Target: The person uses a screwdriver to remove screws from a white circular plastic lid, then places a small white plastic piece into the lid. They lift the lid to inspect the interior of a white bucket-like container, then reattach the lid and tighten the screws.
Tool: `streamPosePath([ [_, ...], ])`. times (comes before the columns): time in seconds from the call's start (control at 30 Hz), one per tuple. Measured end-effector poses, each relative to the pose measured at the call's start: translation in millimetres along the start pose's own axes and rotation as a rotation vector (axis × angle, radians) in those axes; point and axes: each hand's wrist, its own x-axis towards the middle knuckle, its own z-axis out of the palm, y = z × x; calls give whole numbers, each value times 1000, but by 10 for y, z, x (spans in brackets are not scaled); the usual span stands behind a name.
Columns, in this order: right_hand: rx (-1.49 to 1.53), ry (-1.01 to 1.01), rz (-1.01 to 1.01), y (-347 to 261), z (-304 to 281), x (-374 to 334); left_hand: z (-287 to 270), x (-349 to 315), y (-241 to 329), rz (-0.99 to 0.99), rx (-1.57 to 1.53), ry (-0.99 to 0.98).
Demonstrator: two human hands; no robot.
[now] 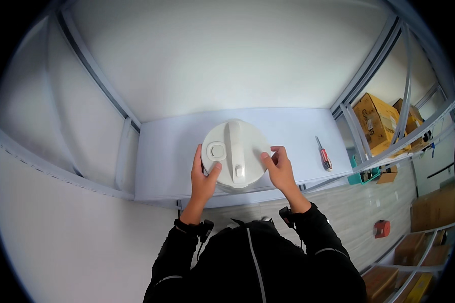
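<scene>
Left hand [203, 178]: grip spread flat on the white cooker [236, 154], left side.
Right hand [280, 169]: grip spread, touching its right side.
Screwdriver [323, 153]: on bench [172, 151], well apart.

Cooker [236, 154] body hidden under own lid; cardboard boxes [376, 120] partly behind shelf bars; lower-right boxes cut by rim.
</scene>
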Motion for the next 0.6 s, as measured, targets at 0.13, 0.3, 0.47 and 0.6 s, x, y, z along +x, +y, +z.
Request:
streamPosePath([
  [0.13,2,65,2,58,-309,12,190,228,-183,16,24,18],
  [0.3,-4,73,-2,207,-689,7,397,357,-228,-56,183,179],
  [0.47,-154,27,-123,152,-1005,0,594,204,-183,-16,67,277],
  [0.6,-377,-62,-590,-281,-1173,152,696,7,-149,-20,62,275],
])
